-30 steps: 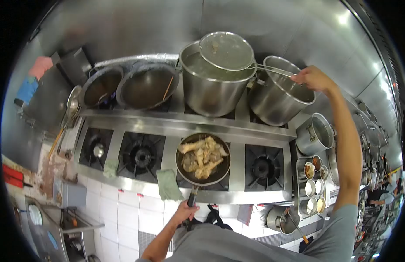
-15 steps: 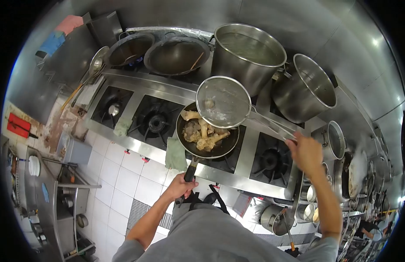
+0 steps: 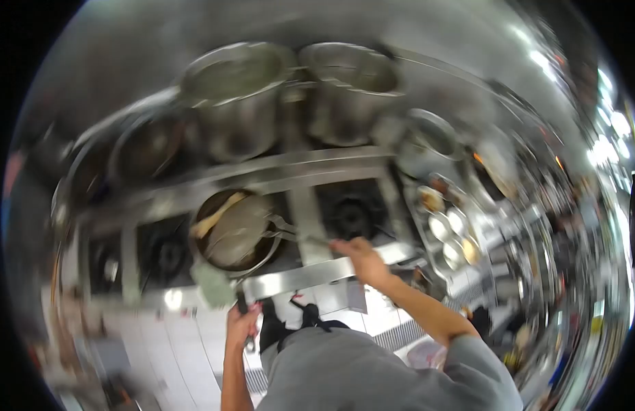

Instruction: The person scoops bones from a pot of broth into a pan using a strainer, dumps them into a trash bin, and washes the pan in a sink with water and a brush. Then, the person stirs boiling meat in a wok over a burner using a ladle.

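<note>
My left hand [image 3: 242, 325] is closed around the dark handle of a frying pan [image 3: 266, 257], which is over the stove at the front. In my right hand [image 3: 364, 262] is the long handle of a round mesh strainer [image 3: 243, 229]. The strainer's bowl lies over the pan and covers most of its inside. A pale bony piece of meat [image 3: 219, 214] shows at the pan's upper left; other contents are hidden or blurred. A green cloth [image 3: 213, 285] hangs on the stove edge, left of the pan handle.
Two large stockpots [image 3: 237, 109] stand behind the burners, with woks [image 3: 150, 145] to their left. A burner [image 3: 350, 214] lies right of the pan. Farther right are a smaller pot [image 3: 427, 137] and several seasoning containers [image 3: 452, 236]. Much of the surroundings is smeared by motion.
The view has swung to the right. My right hand has brought the strainer down and closer, over the pan's contents. My left hand keeps its hold on the pan handle.
</note>
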Demonstrator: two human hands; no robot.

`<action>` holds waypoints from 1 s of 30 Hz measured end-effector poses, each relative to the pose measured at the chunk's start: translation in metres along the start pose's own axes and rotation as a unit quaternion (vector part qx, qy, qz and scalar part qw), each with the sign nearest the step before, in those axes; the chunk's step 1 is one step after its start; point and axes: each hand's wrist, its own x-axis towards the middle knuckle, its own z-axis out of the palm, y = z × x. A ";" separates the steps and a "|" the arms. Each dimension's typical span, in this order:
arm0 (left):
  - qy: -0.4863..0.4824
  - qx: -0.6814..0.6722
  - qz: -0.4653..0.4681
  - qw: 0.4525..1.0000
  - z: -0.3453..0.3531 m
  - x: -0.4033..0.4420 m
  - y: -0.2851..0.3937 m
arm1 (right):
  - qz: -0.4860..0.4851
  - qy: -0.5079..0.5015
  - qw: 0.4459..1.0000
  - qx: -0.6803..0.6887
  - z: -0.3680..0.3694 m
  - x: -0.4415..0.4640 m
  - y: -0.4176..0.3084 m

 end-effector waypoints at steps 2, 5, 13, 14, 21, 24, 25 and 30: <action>-0.032 0.003 0.003 0.999 -0.007 0.005 -0.010 | -0.030 0.071 0.997 0.020 0.010 -0.015 0.007; -0.015 0.004 0.004 1.000 -0.007 0.005 -0.010 | -0.040 0.113 0.992 0.028 0.002 -0.024 0.005; -0.008 -0.024 -0.024 0.999 0.007 0.011 -0.005 | -0.055 0.136 0.989 0.009 0.035 -0.036 0.023; -0.006 -0.021 -0.017 1.000 0.007 0.013 -0.008 | -0.058 0.151 0.987 0.018 0.031 -0.037 0.019; -0.012 0.026 -0.013 1.000 -0.012 0.022 -0.025 | -0.050 0.211 0.976 0.037 0.023 -0.039 0.014; -0.023 0.033 -0.002 0.999 -0.020 0.026 -0.036 | 0.013 0.142 0.986 0.090 0.025 -0.045 0.008; -0.025 0.042 0.009 0.999 -0.022 0.028 -0.039 | 0.012 0.142 0.986 0.090 0.027 -0.046 0.007; -0.036 0.057 0.020 0.998 -0.033 0.042 -0.061 | 0.003 0.165 0.979 0.119 0.038 -0.050 0.005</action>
